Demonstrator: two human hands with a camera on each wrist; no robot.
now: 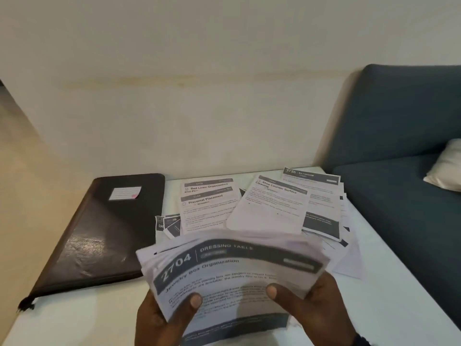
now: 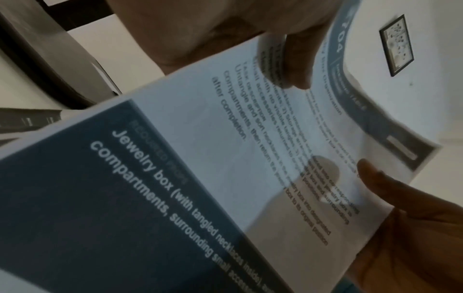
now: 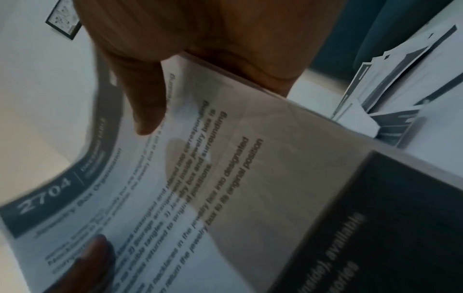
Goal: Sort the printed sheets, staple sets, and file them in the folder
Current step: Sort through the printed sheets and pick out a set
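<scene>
Both hands grip the sheet stack [image 1: 232, 273] above the tabletop [image 1: 389, 268]: left hand [image 1: 162, 318] & right hand [image 1: 316, 305], thumbs on top sheet "2704". Sorted sheets [image 1: 272, 203] lie beyond, black folder [image 1: 99, 233] at left. Tip: read header, peel one sheet w/ thumb, keep the rest pinched.

Folder [image 1: 99, 228] lies left of spread sheets [image 1: 269, 206]

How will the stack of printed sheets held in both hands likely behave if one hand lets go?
The stack of printed sheets already bows between the left hand and right hand, so it would probably droop. No staple or clip is visible; its far edges look fanned, so sheets may slide apart.
</scene>
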